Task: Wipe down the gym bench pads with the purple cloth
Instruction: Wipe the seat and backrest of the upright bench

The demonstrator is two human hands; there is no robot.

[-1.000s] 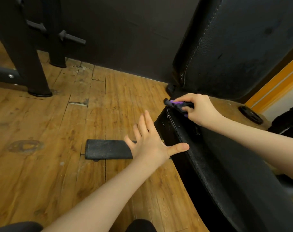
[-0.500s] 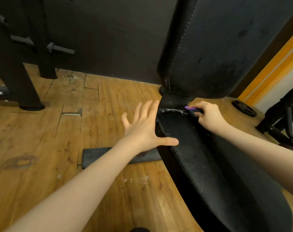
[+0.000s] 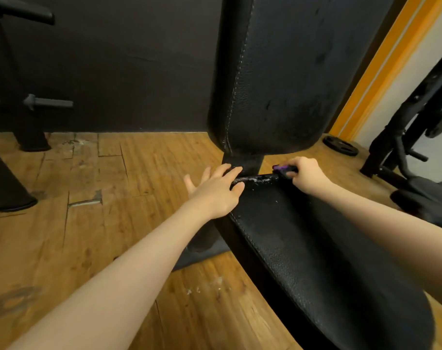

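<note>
The job in hand looks like cleaning the far end of the seat pad [image 3: 303,248], the long black cushion that lies flat and runs away from the person. The right hand [image 3: 304,174] sits at that far end, on the right corner, with its fingers curled tight around the purple cloth [image 3: 280,168]. Only a small bit of purple peeks out past the knuckles, and the cloth is bunched up small, right at the back edge of the seat pad. The left hand [image 3: 216,190] is at the left corner of the same end, fingers straight and spread, holding nothing, and its fingertips seem to touch the edge there. Between the two hands, along the back edge of the seat pad, lies a line of pale crumbs or dust [image 3: 255,179]. Just behind the seat pad stands the tall back pad [image 3: 278,72], and it looks dull and smudgy low down. I think the next move should be to drag the cloth along that dusty edge toward the left hand, pressing down well. After that, the back pad probably needs a rub too.
</note>
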